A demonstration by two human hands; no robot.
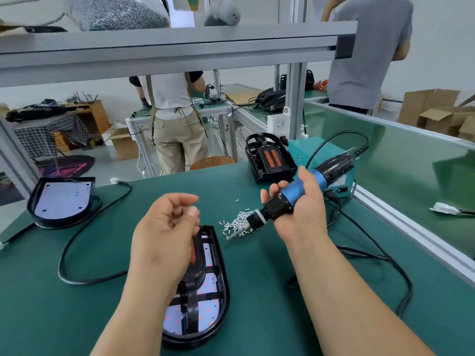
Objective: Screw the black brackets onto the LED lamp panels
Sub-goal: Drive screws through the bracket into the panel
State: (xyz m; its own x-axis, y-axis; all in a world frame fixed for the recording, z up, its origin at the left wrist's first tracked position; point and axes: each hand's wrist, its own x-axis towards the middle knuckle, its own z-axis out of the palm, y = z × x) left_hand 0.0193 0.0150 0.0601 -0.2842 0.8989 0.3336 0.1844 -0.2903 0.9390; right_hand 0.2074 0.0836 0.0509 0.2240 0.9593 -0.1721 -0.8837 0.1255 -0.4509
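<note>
Down by the near edge of the bench (pixel 77 317), just left of centre: an LED lamp panel (pixel 212 285), lying flat, white face up and speckled with red dots, a black bracket (pixel 191 299) laid along its length. Hovering right over its far end with the left hand (pixel 162 235), fingers curled in, thumb tucked against them. Narrow grip there, and impossible to tell about anything pinched inside.

Over to the right now: gripping the electric screwdriver (pixel 295 195) in the right hand (pixel 305 211), palm turned up, fingers wrapped round the black collar and blue barrel. Held clear of the bench, tilted, bit end aimed down and left at a loose pile of screws (pixel 237 223) near the middle of the bench, just beyond the panel's far end. Black cord trailing off the tool's back end toward a teal power box (pixel 305 150) at the far right corner. Right beside that box, at the far edge, a black lamp (pixel 268 158) with orange inserts.

Far left corner: a second panel (pixel 60 199), white face up. Looping across the left half of the bench, a black cable (pixel 77 247), its white plug (pixel 114 180) near the far edge.
</note>
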